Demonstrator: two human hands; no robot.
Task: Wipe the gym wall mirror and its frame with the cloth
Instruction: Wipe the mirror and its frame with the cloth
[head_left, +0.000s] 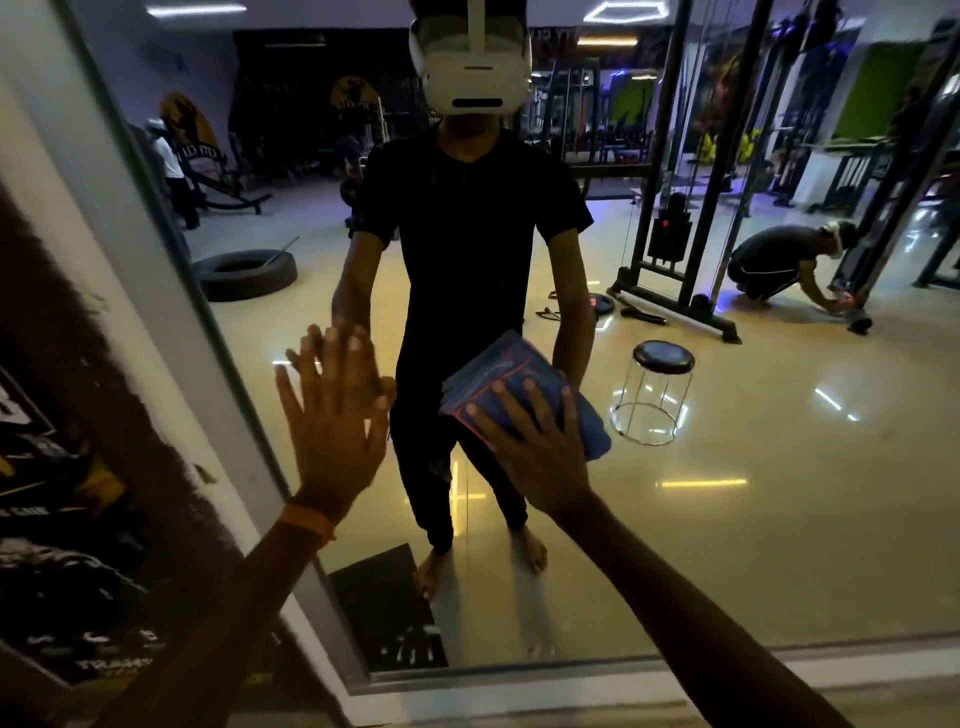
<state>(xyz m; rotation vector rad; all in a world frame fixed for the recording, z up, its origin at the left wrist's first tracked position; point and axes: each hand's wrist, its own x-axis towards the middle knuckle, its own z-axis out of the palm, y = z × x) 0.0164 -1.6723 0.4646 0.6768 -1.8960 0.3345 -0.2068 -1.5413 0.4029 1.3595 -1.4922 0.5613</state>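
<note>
Right hand (535, 457) presses blue cloth (584, 421) under straight fingers, seemingly against mirror (753, 519)

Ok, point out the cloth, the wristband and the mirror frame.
cloth (587, 428), head view, blue right edge beside the fingers
wristband (306, 522), head view, orange band on left wrist
mirror frame (171, 244), head view, left upright bar

Mirror (727, 519) directly before me, frame (519, 679) along its left and bottom edges, my left hand (332, 431) flat on glass near left edge, my right hand (535, 457) to its right, cloth (519, 379) between palm and glass, poster (62, 519) on wall left of frame
</note>
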